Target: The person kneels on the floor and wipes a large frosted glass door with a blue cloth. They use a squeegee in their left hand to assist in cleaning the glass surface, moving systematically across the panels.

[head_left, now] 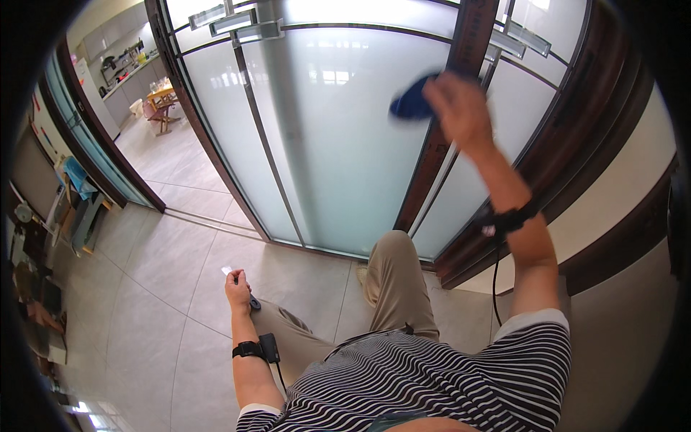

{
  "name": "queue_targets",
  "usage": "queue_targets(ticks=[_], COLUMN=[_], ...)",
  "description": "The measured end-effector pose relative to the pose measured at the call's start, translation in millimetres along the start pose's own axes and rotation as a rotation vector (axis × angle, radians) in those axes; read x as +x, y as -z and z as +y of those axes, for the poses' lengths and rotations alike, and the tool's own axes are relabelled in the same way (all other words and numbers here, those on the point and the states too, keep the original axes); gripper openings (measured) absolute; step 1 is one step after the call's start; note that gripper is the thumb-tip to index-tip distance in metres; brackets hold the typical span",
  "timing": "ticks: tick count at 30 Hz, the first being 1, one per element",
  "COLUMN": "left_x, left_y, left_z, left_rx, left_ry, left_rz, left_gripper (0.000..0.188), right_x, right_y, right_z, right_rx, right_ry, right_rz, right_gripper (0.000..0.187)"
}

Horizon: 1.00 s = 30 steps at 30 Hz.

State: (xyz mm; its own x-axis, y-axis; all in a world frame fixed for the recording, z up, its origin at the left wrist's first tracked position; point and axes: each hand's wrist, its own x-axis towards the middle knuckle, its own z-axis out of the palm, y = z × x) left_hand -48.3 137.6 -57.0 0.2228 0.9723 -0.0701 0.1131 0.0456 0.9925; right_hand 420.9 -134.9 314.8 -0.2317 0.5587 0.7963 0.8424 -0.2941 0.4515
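Observation:
My right hand (464,108) is raised high at the sliding door, its fingers on a dark blue cloth (413,103). The hand and cloth are blurred, and they lie in front of the door's dark frame strip and frosted glass panel (345,144). I cannot tell whether the cloth touches the glass. Low on the left, my left hand (237,290) is closed around a small tool with a dark, rounded handle end (255,303). A white tip (227,271) sticks out at the other side of the fist; the rest is hidden by the fingers.
An opening left of the panel shows a kitchen with a wooden table (163,97). Metal floor tracks (209,225) run below it. A rack with a blue cloth (79,180) stands far left. Dark door moulding (536,194) rises at right. My knee (396,252) is close to the door.

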Motion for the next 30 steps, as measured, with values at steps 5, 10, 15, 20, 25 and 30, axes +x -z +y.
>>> queue_targets(ticks=[5,10,15,20,25,30], left_x=[2.1,6.7,5.9,5.3,8.1,6.2], left_y=[3.6,-6.5,-4.6,-5.9,0.8,3.4], left_z=[-2.4,-1.0,1.2,-1.6,-8.6,-6.9], left_rx=[-0.031,-0.056,-0.033,-0.016,0.01,0.035], left_ry=[0.003,0.013,0.03,0.006,-0.009,-0.001], left_rz=[0.011,-0.004,-0.022,-0.012,-0.014,0.006], left_gripper=[0.013,0.014,0.013,0.013,0.013,0.013], right_x=[139.8,115.0,-0.7,-113.1,-88.9,44.4], right_y=[85.6,56.1,11.6,-20.7,-13.0,32.1], right_z=[54.0,74.6,-3.8,-66.0,-50.9,22.1], right_rx=[-0.167,-0.225,-0.179,-0.103,-0.087,-0.199], right_ry=[-0.241,-0.212,-0.23,-0.154,-0.127,-0.308], right_rz=[0.505,0.427,0.168,-0.01,-0.02,0.105], right_gripper=[0.059,0.058,0.043,0.027,0.026,0.053])
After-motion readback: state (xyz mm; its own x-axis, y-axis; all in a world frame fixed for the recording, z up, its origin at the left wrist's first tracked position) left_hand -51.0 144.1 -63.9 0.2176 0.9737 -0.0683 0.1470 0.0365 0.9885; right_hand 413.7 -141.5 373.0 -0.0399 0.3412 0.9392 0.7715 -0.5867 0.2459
